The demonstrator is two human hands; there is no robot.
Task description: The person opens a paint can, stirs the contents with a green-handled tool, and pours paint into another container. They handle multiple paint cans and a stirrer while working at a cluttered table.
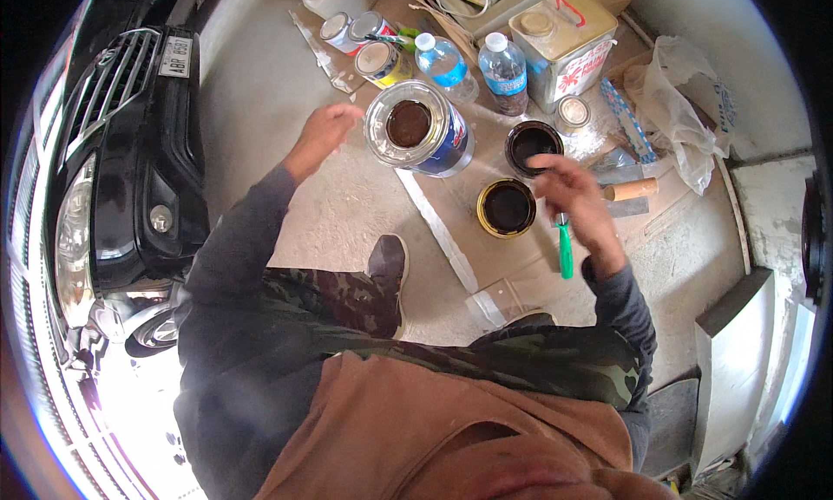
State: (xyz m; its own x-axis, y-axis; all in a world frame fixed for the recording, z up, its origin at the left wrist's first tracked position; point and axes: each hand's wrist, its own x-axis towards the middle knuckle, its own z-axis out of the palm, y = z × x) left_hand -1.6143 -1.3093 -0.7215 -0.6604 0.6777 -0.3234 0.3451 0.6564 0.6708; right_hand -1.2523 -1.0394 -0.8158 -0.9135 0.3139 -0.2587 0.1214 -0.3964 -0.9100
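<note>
My left hand point(326, 137) hovers at the left side of a large paint can point(450, 141), fingers loosely stretched and holding nothing I can see. Brown material shows in that can's round opening. My right hand point(580, 203), a little blurred, hangs over the right edge of two small cans, its fingers apart. The nearer is a yellow-rimmed can point(482, 219) with dark contents; behind it stands a black-rimmed can point(510, 137), also dark inside. Just below my right hand is a green-handled tool point(566, 255), its metal end partly covered. A wooden-handled tool point(632, 189) with a flat metal blade lies to the right.
Two water bottles point(446, 71), several small paint cans point(383, 64) and a rectangular metal tin point(562, 49) stand at the back. A small round container point(573, 113) and a plastic bag point(681, 110) are at the right. Cardboard point(529, 257) covers the floor; a black car point(143, 170) is at left.
</note>
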